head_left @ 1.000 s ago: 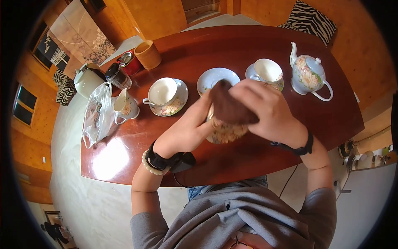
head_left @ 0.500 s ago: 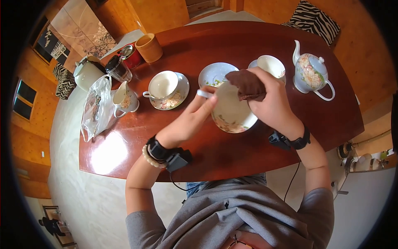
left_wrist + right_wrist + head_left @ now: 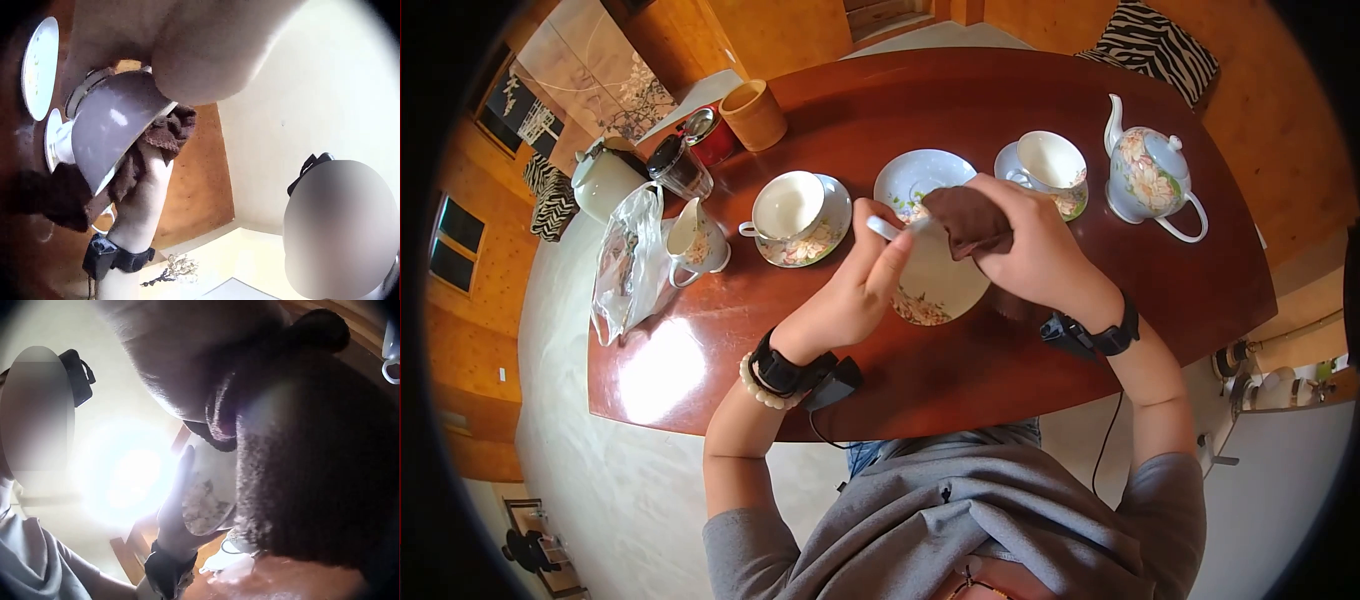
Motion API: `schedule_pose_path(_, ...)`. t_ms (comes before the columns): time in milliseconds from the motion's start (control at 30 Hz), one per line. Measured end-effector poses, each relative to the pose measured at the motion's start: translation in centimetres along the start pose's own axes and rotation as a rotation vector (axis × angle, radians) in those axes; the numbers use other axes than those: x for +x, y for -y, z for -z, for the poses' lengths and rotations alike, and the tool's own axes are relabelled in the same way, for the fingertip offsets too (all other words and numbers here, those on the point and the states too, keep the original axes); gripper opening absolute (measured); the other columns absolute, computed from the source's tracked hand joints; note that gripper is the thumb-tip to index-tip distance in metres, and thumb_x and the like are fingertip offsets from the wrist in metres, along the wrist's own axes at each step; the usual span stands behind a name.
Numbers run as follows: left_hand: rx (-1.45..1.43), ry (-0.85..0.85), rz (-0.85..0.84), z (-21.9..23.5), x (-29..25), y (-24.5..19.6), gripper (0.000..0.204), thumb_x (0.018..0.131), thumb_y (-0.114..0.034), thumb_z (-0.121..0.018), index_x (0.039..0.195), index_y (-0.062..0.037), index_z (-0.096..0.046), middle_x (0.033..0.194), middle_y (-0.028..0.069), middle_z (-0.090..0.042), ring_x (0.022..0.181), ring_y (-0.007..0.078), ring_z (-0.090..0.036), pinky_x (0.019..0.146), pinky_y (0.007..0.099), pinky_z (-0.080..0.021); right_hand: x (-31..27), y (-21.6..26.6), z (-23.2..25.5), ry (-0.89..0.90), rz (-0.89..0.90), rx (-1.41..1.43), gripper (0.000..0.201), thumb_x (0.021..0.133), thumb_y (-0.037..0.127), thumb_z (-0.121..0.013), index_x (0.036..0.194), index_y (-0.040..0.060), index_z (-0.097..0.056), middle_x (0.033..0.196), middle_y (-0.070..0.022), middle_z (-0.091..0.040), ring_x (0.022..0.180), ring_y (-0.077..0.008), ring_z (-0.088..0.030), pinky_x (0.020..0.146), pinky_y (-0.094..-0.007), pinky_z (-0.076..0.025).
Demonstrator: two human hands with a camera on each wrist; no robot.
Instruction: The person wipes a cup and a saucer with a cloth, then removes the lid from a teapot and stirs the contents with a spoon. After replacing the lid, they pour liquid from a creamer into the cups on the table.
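Observation:
In the head view my left hand pinches the handle of a floral teacup, held tilted above the table with its pale inside showing. A dark brown cloth is bunched in my right hand and lies over the cup's far right rim. From the left wrist, the cup's shaded outer side shows, with the cloth folded along its rim. The right wrist view has the cloth large and close, and the cup partly behind it.
A bare saucer lies just beyond the hands. Cups on saucers stand left and right, a teapot farther right. At left are a creamer, plastic bag, jar, red tin and wooden cup.
A second ago the cloth covered most of the cup between both hands. The cup's inside then came into view. Since then cup, cloth and both hands have shifted slightly left.

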State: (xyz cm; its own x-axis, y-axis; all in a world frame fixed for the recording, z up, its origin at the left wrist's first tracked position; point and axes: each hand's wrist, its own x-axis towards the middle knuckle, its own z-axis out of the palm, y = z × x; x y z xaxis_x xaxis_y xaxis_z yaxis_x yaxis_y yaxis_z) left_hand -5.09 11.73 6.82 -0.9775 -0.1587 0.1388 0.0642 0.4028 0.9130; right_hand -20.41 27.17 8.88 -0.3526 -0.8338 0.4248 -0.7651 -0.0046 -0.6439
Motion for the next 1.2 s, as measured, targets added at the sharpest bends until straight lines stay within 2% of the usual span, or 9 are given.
schedule_pose_path(100,0.003,0.132,-0.051,-0.6,-0.3,1.0,0.043,0.099,-0.019,-0.031,0.129,0.0074,-0.015,0.117,0.0159,-0.040,0.113,0.0199,-0.040,0.095,0.0285,-0.035,0.2,2.0,-0.1,0.100,0.163,-0.225,0.049,0.055,0.002,-0.072,0.101,0.0039,-0.056,0.092,-0.0124,-0.059,0.082,-0.0332,-0.058,0.070,-0.0366,-0.048)
schedule_pose_path(200,0.005,0.071,-0.133,-0.9,-1.2,1.0,0.040,0.099,-0.020,-0.032,0.127,0.0059,-0.019,0.114,0.0144,-0.041,0.109,0.0188,-0.042,0.094,0.0288,-0.036,-0.5,2.1,-0.3,0.071,0.176,-0.182,0.048,0.052,0.003,-0.063,0.099,0.0050,-0.056,0.090,-0.0104,-0.058,0.081,-0.0326,-0.059,0.067,-0.0385,-0.048)
schedule_pose_path(333,-0.112,0.058,-0.025,-0.6,-1.0,-1.4,0.031,0.100,-0.024,-0.026,0.116,0.0022,-0.029,0.104,0.0087,-0.037,0.099,0.0142,-0.039,0.091,0.0280,-0.033,-2.2,0.7,-1.1,-0.156,0.153,0.089,0.049,0.057,0.001,-0.069,0.104,0.0037,-0.056,0.097,-0.0129,-0.060,0.086,-0.0319,-0.060,0.074,-0.0357,-0.049)
schedule_pose_path(500,-0.075,-0.248,-0.174,-2.5,-1.0,1.0,0.023,0.100,-0.023,-0.026,0.106,-0.0011,-0.029,0.093,0.0063,-0.036,0.085,0.0109,-0.038,0.080,0.0242,-0.036,-3.8,-1.3,-2.3,-0.138,-0.208,0.507,0.039,0.069,-0.001,-0.065,0.107,-0.0002,-0.054,0.096,-0.0084,-0.061,0.090,-0.0154,-0.060,0.079,-0.0301,-0.047)
schedule_pose_path(600,-0.220,-0.281,-0.042,-3.0,-1.5,2.1,0.027,0.100,-0.027,-0.021,0.110,-0.0037,-0.031,0.105,0.0073,-0.039,0.101,0.0135,-0.041,0.093,0.0304,-0.034,-4.1,-2.0,-4.2,-0.199,-0.273,0.703,0.037,0.075,0.002,-0.062,0.110,-0.0016,-0.053,0.098,-0.0068,-0.062,0.093,-0.0139,-0.058,0.084,-0.0292,-0.046)
schedule_pose_path(733,-0.368,-0.127,0.217,-2.1,-2.6,2.6,0.026,0.100,-0.032,-0.029,0.111,-0.0088,-0.033,0.105,0.0051,-0.042,0.098,0.0123,-0.047,0.082,0.0294,-0.045,-3.5,-3.1,-3.8,-0.121,-0.356,0.617,0.038,0.075,0.001,-0.060,0.111,-0.0041,-0.052,0.099,-0.0070,-0.062,0.096,-0.0148,-0.058,0.086,-0.0281,-0.045)
schedule_pose_path(867,-0.261,-0.098,0.267,-1.1,-3.6,2.3,0.026,0.096,-0.027,-0.047,0.092,-0.0015,-0.048,0.080,-0.0004,-0.047,0.074,0.0078,-0.040,0.068,0.0236,-0.038,-2.7,-3.6,-2.8,0.158,-0.510,0.644,0.036,0.074,0.001,-0.056,0.110,-0.0043,-0.054,0.098,-0.0069,-0.062,0.090,-0.0127,-0.058,0.080,-0.0284,-0.047)
schedule_pose_path(900,-0.052,-0.115,0.257,-0.8,-3.7,2.6,0.028,0.094,-0.026,-0.050,0.092,0.0014,-0.054,0.075,0.0025,-0.055,0.068,0.0096,-0.048,0.064,0.0253,-0.041,-2.7,-4.1,-2.9,0.224,-0.497,0.563,0.037,0.073,0.004,-0.056,0.109,-0.0053,-0.053,0.095,-0.0085,-0.063,0.085,-0.0140,-0.059,0.077,-0.0297,-0.048)
schedule_pose_path(1200,-0.014,-0.052,0.353,-1.5,-5.1,4.8,0.026,0.094,-0.018,-0.049,0.100,0.0063,-0.058,0.083,0.0137,-0.064,0.076,0.0178,-0.063,0.068,0.0295,-0.049,-3.3,-5.9,-4.4,0.275,-0.446,0.326,0.038,0.068,0.010,-0.058,0.104,-0.0041,-0.057,0.093,-0.0172,-0.064,0.088,-0.0220,-0.063,0.079,-0.0333,-0.048)
